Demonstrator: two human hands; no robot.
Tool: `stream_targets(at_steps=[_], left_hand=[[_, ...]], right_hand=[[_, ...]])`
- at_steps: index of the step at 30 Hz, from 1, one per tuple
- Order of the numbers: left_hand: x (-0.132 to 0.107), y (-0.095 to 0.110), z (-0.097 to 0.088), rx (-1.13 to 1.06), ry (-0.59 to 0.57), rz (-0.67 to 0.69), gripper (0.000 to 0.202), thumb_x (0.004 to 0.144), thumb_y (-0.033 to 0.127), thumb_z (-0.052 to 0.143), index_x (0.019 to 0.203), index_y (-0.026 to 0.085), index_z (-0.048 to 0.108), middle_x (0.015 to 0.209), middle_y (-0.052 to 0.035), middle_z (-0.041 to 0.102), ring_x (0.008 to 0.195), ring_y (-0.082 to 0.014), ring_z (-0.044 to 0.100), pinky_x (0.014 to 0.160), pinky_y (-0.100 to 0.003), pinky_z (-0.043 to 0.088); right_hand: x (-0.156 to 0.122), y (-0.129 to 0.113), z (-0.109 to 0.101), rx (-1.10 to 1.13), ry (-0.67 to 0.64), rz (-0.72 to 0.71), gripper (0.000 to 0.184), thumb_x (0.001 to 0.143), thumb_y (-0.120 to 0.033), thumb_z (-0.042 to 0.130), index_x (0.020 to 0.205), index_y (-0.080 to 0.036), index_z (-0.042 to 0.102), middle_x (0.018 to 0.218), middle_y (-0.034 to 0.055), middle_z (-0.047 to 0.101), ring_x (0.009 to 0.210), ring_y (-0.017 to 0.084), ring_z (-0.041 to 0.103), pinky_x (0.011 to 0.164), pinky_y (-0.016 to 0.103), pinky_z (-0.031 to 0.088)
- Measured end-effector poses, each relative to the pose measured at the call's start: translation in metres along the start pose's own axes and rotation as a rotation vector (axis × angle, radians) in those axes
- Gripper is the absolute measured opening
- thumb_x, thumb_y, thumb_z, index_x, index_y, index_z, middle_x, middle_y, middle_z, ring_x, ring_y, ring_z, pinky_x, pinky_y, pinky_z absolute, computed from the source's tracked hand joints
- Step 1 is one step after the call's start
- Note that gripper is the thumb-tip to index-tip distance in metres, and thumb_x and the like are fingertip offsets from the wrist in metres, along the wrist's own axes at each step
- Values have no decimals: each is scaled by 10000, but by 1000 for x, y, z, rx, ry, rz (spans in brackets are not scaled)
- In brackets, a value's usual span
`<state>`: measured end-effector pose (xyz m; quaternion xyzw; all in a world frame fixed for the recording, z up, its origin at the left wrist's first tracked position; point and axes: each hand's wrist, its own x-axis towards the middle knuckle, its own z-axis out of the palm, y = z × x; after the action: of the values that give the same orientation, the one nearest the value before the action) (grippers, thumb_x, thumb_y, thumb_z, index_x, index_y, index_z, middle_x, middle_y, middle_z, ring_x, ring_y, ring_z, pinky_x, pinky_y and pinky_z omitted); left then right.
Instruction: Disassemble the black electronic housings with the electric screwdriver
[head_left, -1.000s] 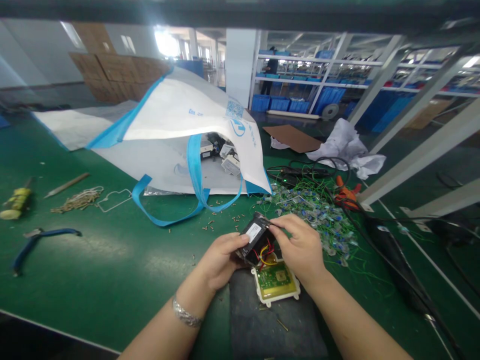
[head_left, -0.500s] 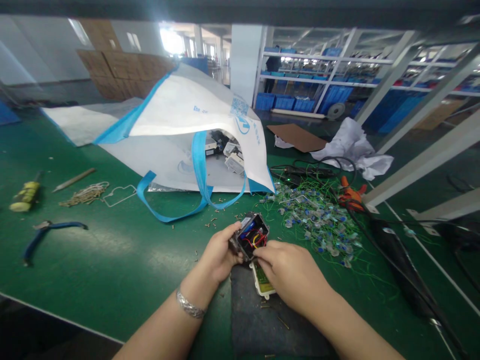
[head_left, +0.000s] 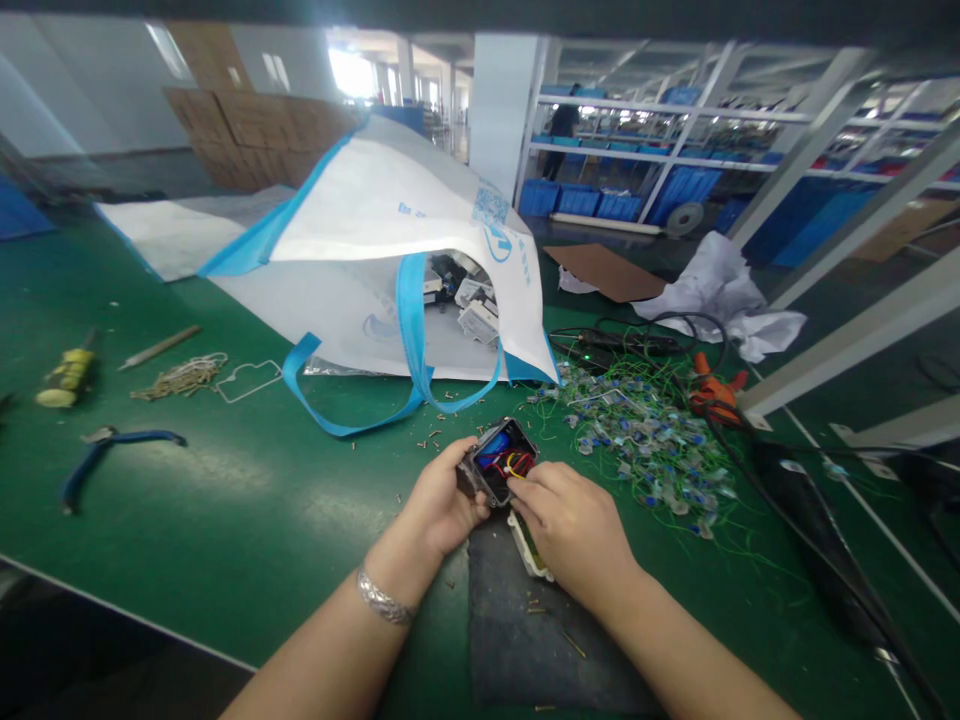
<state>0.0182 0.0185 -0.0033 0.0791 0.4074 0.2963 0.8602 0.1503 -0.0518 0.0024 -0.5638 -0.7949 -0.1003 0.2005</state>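
My left hand [head_left: 442,500] grips a small black open housing [head_left: 496,461] with red, yellow and blue wires inside, tilted so its open side faces me. My right hand [head_left: 574,525] lies just to its right, fingers curled at the wires on the housing's edge. Under that hand a white-framed circuit board [head_left: 527,548] peeks out, resting on a dark mat [head_left: 525,640]. A silver bracelet sits on my left wrist.
A white bag with blue handles [head_left: 390,250] lies open behind, holding more devices. Right of my hands lie a heap of green wire seals [head_left: 645,440], orange-handled pliers [head_left: 712,390] and black cables. At the left are blue-handled pliers [head_left: 112,450], a yellow screwdriver [head_left: 67,372] and scattered screws.
The housing was turned over from label side to open side up. My right hand dropped from its top edge onto the wires and now covers most of the circuit board.
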Motion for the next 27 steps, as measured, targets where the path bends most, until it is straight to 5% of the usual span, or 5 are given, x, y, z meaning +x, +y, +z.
stream_targets(at_steps=[7,27], left_hand=[[0,3,-2,-34,-15,6,302,843,299,401,656,104,536,431,-22,556,266,-86,453,264,-150,361],[-7,0,3,89,43,163,264,819,249,427,593,128,490,376,4,498,232,-77,386,248,-156,262]], right_hand=[[-2,1,4,56,100,-42,192,856,-167,453,798,-136,634,714,54,570,684,145,496,615,247,360],[2,4,-4,141,-129,-101,172,848,-120,430,765,-120,580,739,62,537,689,165,454,614,261,339]])
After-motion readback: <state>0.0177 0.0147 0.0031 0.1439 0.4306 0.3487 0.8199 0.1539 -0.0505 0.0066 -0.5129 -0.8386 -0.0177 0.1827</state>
